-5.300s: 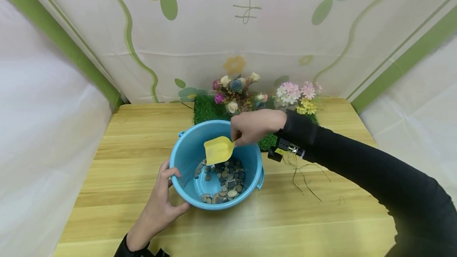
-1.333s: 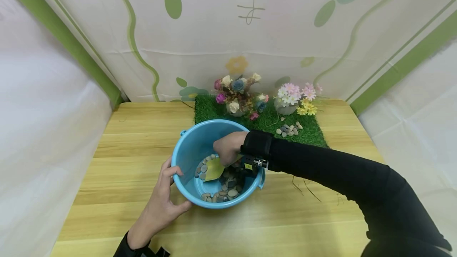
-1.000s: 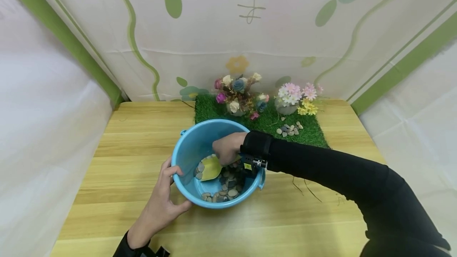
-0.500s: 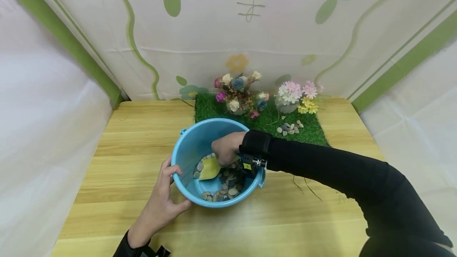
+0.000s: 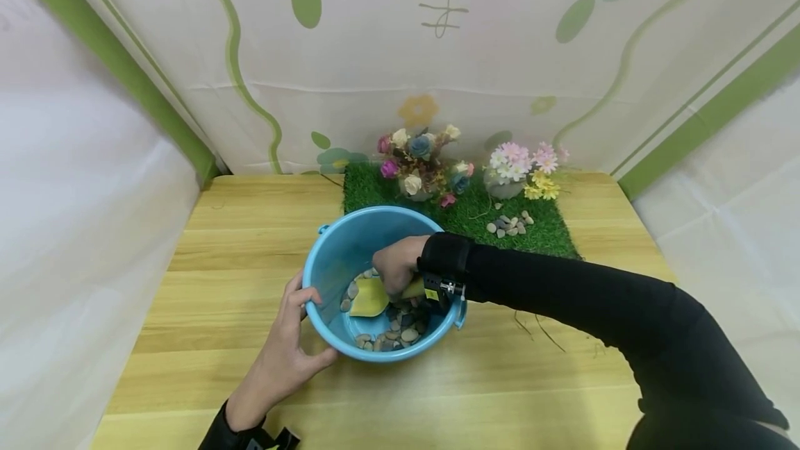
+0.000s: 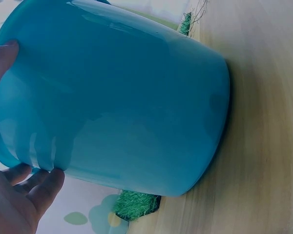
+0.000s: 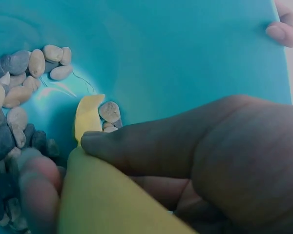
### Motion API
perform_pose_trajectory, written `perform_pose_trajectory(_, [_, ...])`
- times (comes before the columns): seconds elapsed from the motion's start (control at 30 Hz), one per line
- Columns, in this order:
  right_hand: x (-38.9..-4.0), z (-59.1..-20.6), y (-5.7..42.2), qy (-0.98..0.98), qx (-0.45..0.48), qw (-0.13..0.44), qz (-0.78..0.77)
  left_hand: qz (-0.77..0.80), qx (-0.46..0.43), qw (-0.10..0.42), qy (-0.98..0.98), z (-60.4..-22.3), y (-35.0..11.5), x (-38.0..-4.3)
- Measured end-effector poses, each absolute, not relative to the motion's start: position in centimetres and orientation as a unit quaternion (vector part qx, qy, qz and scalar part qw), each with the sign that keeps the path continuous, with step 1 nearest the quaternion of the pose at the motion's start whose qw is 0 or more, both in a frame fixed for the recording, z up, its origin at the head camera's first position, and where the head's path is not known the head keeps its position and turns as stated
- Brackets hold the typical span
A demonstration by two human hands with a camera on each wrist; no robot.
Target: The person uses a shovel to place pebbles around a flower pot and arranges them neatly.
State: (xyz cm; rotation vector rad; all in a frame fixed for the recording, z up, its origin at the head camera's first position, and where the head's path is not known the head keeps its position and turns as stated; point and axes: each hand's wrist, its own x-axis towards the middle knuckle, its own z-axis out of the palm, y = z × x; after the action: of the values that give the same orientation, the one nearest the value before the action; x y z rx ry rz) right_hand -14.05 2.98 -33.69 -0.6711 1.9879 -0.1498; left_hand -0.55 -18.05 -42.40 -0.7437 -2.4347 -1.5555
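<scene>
A light blue bucket stands on the wooden table with loose pebbles on its bottom. My left hand holds its rim at the left, fingertips over the edge and thumb against the outer wall. In the left wrist view, the fingers lie against the bucket's side. Down inside the bucket, my right hand grips the handle of a yellow toy shovel, its blade low among the pebbles. The right wrist view shows the thumb pressing along the shovel's handle, with a few stones beside the blade.
Behind the bucket lies an artificial grass mat bearing mixed artificial roses, a pot of pink and yellow flowers and a small pebble pile. Thin dark strands lie on the table at the right.
Since the oldest frame, my right hand has lowered the shovel from the bucket's mouth down among the pebbles, uncovering the pile on the mat. Lately the blade shifts slightly. My left hand keeps its hold.
</scene>
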Motion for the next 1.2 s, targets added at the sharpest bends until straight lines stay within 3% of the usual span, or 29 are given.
perform_pose_trajectory(0.87, [-14.5, -34.4, 3.2, 0.802, -0.339, 0.485, -0.079, -0.518, -0.253, 0.079, -0.813, -42.6, -18.1, -0.7])
perform_pose_trajectory(1.2, [-15.4, -34.2, 3.7, 0.763, -0.427, 0.477, -0.094, -0.520, -0.247, 0.077, -0.814, -42.5, -18.1, -0.6])
